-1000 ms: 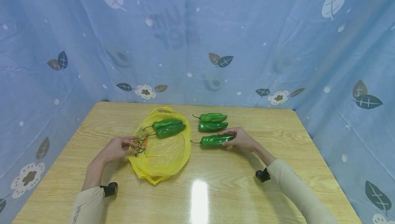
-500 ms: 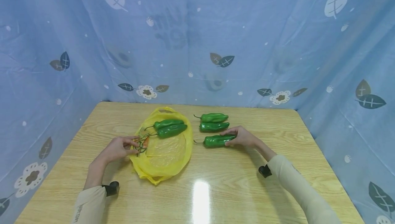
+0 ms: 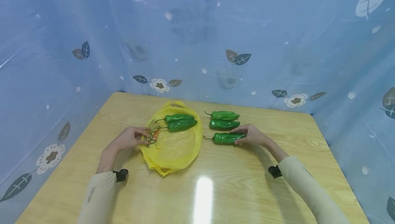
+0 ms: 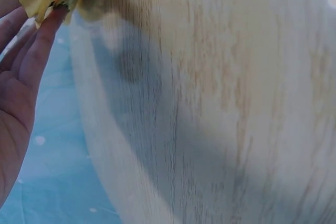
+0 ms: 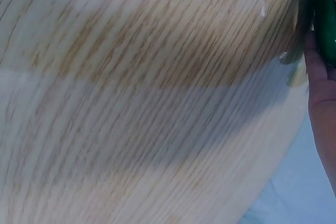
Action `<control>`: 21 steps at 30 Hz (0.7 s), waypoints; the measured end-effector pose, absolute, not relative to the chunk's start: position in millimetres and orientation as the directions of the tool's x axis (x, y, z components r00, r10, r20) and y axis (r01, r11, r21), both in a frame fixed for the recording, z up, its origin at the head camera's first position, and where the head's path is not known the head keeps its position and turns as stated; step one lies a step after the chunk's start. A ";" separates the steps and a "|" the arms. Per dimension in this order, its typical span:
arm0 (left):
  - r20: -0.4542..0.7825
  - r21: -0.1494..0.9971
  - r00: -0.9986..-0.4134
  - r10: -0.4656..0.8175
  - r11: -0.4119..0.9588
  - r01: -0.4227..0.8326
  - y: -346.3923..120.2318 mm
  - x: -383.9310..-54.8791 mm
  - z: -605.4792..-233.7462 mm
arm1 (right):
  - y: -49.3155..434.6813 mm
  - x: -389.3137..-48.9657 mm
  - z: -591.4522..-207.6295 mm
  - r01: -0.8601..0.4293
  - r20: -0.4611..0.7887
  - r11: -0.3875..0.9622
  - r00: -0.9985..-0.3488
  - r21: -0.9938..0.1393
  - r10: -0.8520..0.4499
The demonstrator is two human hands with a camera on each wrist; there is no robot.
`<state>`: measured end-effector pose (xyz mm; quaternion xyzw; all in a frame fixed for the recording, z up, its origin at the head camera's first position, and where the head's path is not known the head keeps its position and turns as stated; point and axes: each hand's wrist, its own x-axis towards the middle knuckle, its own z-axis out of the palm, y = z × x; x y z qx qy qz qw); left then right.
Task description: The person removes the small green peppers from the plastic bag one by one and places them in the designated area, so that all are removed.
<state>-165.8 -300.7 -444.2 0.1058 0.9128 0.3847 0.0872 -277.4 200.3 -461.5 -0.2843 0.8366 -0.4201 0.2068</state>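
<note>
Maybe midway: two peppers [image 3: 182,125] on the bag [image 3: 172,163], three others [image 3: 224,125] toward desk's [image 3: 243,189] far edge; left hand [image 3: 127,138] fingers pinch bag, right hand's [image 3: 254,136] curl round nearest pepper [image 3: 224,138].

The bag [image 3: 172,153] is bright yellow, printed with an orange patch [image 3: 156,134] and dark green lines [image 3: 151,137]; the two peppers on the bag [image 3: 182,124] are green, as are the three peppers on the wood [image 3: 223,138], the farthest of these a lighter green; the table [image 3: 247,183] is pale yellowish wood streaked with brown grain; the curtain [image 3: 197,39] is blue, patterned with white flowers [image 3: 295,100] brown at the centre, brown and dark slate leaves [image 3: 242,59], large pale leaves [image 3: 370,0] and small white marks [image 3: 168,15]; the sleeves [image 3: 308,186] are cream, the left with dark lettering [image 3: 91,195]; the wrist cameras [image 3: 121,175] are black.
</note>
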 end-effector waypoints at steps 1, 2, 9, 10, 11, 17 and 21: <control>-0.077 0.722 -0.960 0.269 0.679 0.132 -299.7 -167.9 -443.8 | 201.9 -276.9 -460.6 -0.309 -0.101 0.482 -0.751 -0.820 -0.653; -0.078 0.720 -0.959 0.274 0.680 0.135 -299.2 -169.2 -443.5 | 202.8 -276.4 -459.6 -0.315 -0.096 0.478 -0.746 -0.820 -0.658; -0.077 0.712 -0.958 0.277 0.687 0.141 -300.8 -171.2 -442.3 | 203.2 -275.5 -458.3 -0.342 -0.065 0.453 -0.736 -0.823 -0.674; -0.075 0.710 -0.958 0.278 0.689 0.144 -300.9 -171.5 -442.2 | 203.4 -275.5 -458.9 -0.350 -0.058 0.451 -0.735 -0.821 -0.675; -0.073 0.707 -0.958 0.279 0.692 0.148 -301.0 -171.5 -442.1 | 203.6 -275.6 -459.8 -0.347 -0.057 0.447 -0.735 -0.825 -0.675; -0.071 0.707 -0.958 0.276 0.692 0.147 -300.8 -169.0 -443.7 | 203.4 -273.4 -463.6 -0.362 -0.046 0.456 -0.741 -0.813 -0.670; -0.058 0.698 -0.958 0.279 0.698 0.161 -300.0 -169.0 -444.4 | 198.1 -264.6 -451.5 -0.386 -0.035 0.492 -0.759 -0.781 -0.650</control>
